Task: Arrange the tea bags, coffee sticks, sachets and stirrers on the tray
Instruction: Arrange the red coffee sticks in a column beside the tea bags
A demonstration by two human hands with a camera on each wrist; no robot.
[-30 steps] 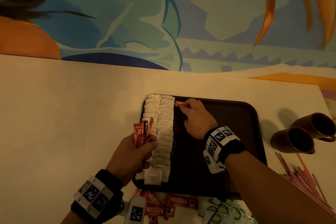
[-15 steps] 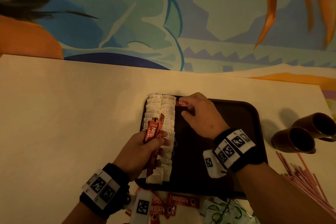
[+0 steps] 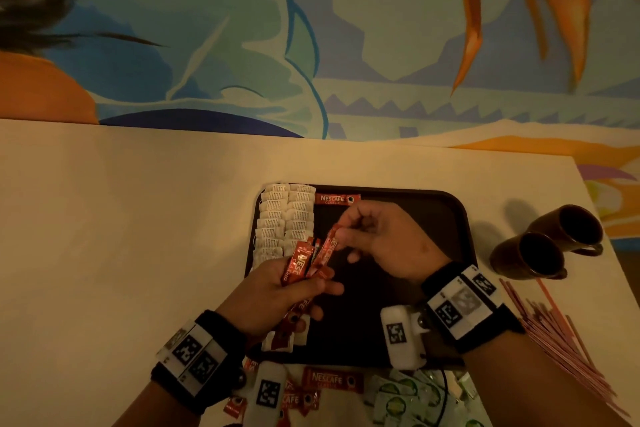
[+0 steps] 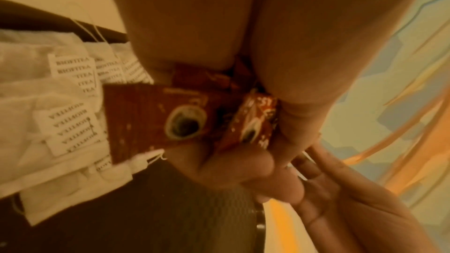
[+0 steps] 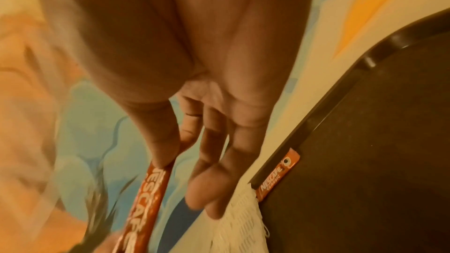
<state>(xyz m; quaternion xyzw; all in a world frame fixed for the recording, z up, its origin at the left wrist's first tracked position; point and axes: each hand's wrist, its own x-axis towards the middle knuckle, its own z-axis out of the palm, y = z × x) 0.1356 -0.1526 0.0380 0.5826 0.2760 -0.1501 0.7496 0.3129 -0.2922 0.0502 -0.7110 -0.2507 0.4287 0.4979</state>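
A dark tray (image 3: 450, 218) lies on the cream table. Two columns of white tea bags (image 3: 287, 215) fill its left side, and one red coffee stick (image 3: 337, 199) lies flat at the far edge beside them. My left hand (image 3: 277, 291) grips a bunch of red coffee sticks (image 3: 298, 263) over the tray's left part; the bunch (image 4: 175, 118) fills the left wrist view. My right hand (image 3: 377, 236) pinches the top end of one stick (image 3: 329, 246) from that bunch between thumb and forefinger. That stick (image 5: 148, 195) runs down from the thumb in the right wrist view.
More red coffee sticks (image 3: 332, 380) and green sachets (image 3: 408, 395) lie on the table in front of the tray's near edge. Two dark mugs (image 3: 547, 243) lie on their sides right of the tray. A pile of thin red stirrers (image 3: 554, 329) spreads at the right.
My right hand left the stick laid at the tray's far edge and came back to the bunch, where it now pinches another stick. My left hand shifted rightward with the bunch.
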